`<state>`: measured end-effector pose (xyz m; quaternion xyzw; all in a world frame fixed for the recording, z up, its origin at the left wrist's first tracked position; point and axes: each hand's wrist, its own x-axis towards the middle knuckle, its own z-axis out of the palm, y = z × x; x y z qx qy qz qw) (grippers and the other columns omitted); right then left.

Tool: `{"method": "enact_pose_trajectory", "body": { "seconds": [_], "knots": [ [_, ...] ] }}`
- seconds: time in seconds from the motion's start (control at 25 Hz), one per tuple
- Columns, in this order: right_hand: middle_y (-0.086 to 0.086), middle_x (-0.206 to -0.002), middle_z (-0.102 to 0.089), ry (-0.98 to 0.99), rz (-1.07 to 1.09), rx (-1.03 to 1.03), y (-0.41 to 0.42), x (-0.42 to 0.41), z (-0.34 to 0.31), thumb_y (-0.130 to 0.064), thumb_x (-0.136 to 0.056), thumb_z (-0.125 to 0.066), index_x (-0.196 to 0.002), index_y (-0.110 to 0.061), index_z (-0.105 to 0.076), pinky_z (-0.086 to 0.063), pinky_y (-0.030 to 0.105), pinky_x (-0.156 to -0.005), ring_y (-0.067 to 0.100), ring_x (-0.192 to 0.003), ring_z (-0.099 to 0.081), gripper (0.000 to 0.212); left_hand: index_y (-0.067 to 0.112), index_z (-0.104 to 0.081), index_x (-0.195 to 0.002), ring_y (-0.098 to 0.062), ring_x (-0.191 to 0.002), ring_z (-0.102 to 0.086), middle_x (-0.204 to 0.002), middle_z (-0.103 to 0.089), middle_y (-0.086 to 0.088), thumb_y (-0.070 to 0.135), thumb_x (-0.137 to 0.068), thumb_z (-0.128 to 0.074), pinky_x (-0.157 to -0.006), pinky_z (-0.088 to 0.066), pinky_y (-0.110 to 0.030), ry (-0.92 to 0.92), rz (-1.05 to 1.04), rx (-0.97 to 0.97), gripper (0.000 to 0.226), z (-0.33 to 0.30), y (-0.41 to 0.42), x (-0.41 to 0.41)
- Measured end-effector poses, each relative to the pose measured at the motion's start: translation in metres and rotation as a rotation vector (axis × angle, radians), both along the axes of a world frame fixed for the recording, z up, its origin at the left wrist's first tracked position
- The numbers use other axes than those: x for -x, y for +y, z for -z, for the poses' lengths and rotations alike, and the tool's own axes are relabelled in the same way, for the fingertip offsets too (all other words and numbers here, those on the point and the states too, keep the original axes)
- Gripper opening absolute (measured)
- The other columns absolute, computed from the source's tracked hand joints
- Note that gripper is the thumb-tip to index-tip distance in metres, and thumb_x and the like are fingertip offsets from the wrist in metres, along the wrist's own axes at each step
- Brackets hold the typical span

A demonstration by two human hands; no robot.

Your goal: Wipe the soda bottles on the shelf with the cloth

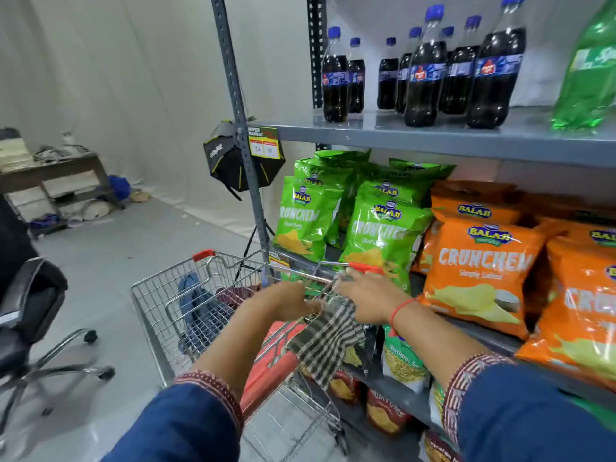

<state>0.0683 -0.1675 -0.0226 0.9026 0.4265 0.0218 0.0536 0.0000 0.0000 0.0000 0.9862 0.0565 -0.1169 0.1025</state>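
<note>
Several dark soda bottles (425, 71) with blue caps stand on the grey upper shelf (433, 141), with a green bottle (590, 78) at the far right. Well below them, both my hands are at the handle of a wire shopping cart (156, 305). My left hand (286, 300) and my right hand (366, 300) each pinch the top edge of a checked brown-and-white cloth (325, 345). The cloth hangs down between them over the cart's rear bar. My right hand also rests against the cart's red handle.
Green (306, 221) and orange (480, 271) chip bags fill the shelf below the bottles, with more snack packs lower down. A black office chair (30, 315) stands at the left. A softbox light (233, 158) on a stand sits behind the shelf post. A cluttered table (50, 168) stands far left.
</note>
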Motion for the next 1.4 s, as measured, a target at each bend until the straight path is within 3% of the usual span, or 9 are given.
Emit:
{"method": "enact_pose_trajectory", "body": {
  "seconds": [0.2,0.32,0.44,0.56,0.72,0.84,1.04,1.16,1.4],
  "knots": [
    [0.023,-0.126,-0.052,0.046,-0.013,0.106,0.016,0.003,0.013,-0.005,-0.082,-0.048,-0.123,-0.023,-0.052,-0.046,0.038,-0.074,0.034,-0.110,-0.052,0.044,0.001,-0.060,-0.082,-0.022,-0.070,-0.055,-0.094,-0.069,-0.018,0.037,-0.078,-0.060,-0.067,-0.049,-0.033,0.170,0.034,0.100,0.036,0.039,-0.016,0.011],
    [0.029,-0.122,-0.051,-0.032,-0.007,0.049,0.021,-0.003,0.017,-0.002,-0.083,-0.051,-0.113,-0.022,-0.058,-0.044,0.042,-0.081,0.038,-0.116,-0.048,0.036,0.011,-0.050,-0.055,-0.018,-0.057,-0.044,-0.062,-0.055,-0.007,0.027,-0.075,-0.064,-0.049,-0.034,-0.026,0.088,-0.035,0.134,0.029,0.042,-0.011,0.009],
    [0.028,-0.123,-0.052,-0.062,-0.026,0.020,0.025,-0.005,0.016,-0.003,-0.082,-0.053,-0.101,-0.017,-0.063,-0.039,0.043,-0.094,0.038,-0.118,-0.046,0.026,0.000,-0.067,-0.073,-0.018,-0.062,-0.052,-0.070,-0.063,-0.013,0.019,-0.074,-0.065,-0.061,-0.044,-0.026,0.012,-0.059,0.195,0.019,0.036,-0.004,0.008],
    [0.016,-0.109,-0.060,-0.045,-0.038,-0.010,0.021,-0.008,0.005,-0.009,-0.082,-0.053,-0.096,-0.020,-0.064,-0.040,0.038,-0.081,0.031,-0.105,-0.050,0.021,0.001,-0.071,-0.087,-0.025,-0.080,-0.064,-0.090,-0.072,-0.016,0.010,-0.071,-0.062,-0.075,-0.049,-0.030,-0.044,0.042,0.135,0.020,0.013,-0.004,0.002],
    [0.008,-0.108,-0.054,0.281,0.096,-0.251,-0.004,-0.018,-0.029,-0.019,-0.076,-0.061,-0.104,-0.028,-0.056,-0.040,0.030,-0.070,0.028,-0.097,-0.053,0.030,0.001,-0.062,-0.069,-0.020,-0.066,-0.047,-0.062,-0.051,-0.011,0.005,-0.069,-0.057,-0.061,-0.041,-0.030,-0.094,0.193,0.026,0.006,-0.047,-0.020,-0.018],
    [0.005,-0.109,-0.060,0.400,0.050,-0.479,-0.026,-0.024,-0.072,-0.023,-0.075,-0.072,-0.110,-0.021,-0.055,-0.038,0.027,-0.069,0.020,-0.095,-0.055,0.039,0.005,-0.060,-0.069,-0.019,-0.067,-0.048,-0.069,-0.053,-0.009,0.005,-0.070,-0.057,-0.058,-0.040,-0.027,-0.161,0.281,0.035,0.003,-0.103,-0.045,-0.036],
    [-0.015,-0.076,-0.059,0.263,0.058,-1.017,-0.058,-0.028,-0.144,-0.021,-0.080,-0.070,-0.089,-0.029,-0.048,-0.042,0.019,-0.060,-0.002,-0.070,-0.055,0.024,0.013,-0.070,-0.089,-0.003,-0.067,-0.059,-0.074,-0.065,0.008,0.028,-0.077,-0.064,-0.060,-0.048,-0.013,-0.563,0.204,0.444,0.020,-0.202,-0.057,-0.064],
    [-0.008,-0.088,-0.063,0.096,0.145,-1.180,-0.072,-0.035,-0.167,-0.022,-0.083,-0.065,-0.103,-0.031,-0.045,-0.049,0.024,-0.066,0.009,-0.078,-0.060,0.030,0.019,-0.067,-0.085,-0.005,-0.074,-0.063,-0.082,-0.068,0.006,0.030,-0.082,-0.059,-0.062,-0.050,-0.008,-0.789,0.157,0.831,0.013,-0.247,-0.060,-0.101],
    [0.003,-0.110,-0.061,-0.385,0.234,-1.328,-0.075,-0.069,-0.210,-0.013,-0.082,-0.062,-0.114,-0.023,-0.045,-0.049,0.040,-0.079,0.022,-0.098,-0.057,0.037,0.009,-0.066,-0.108,-0.014,-0.080,-0.056,-0.077,-0.064,0.008,0.031,-0.083,-0.058,-0.076,-0.049,-0.026,-0.991,0.236,0.909,0.034,-0.297,-0.091,-0.200]
  ]
}}
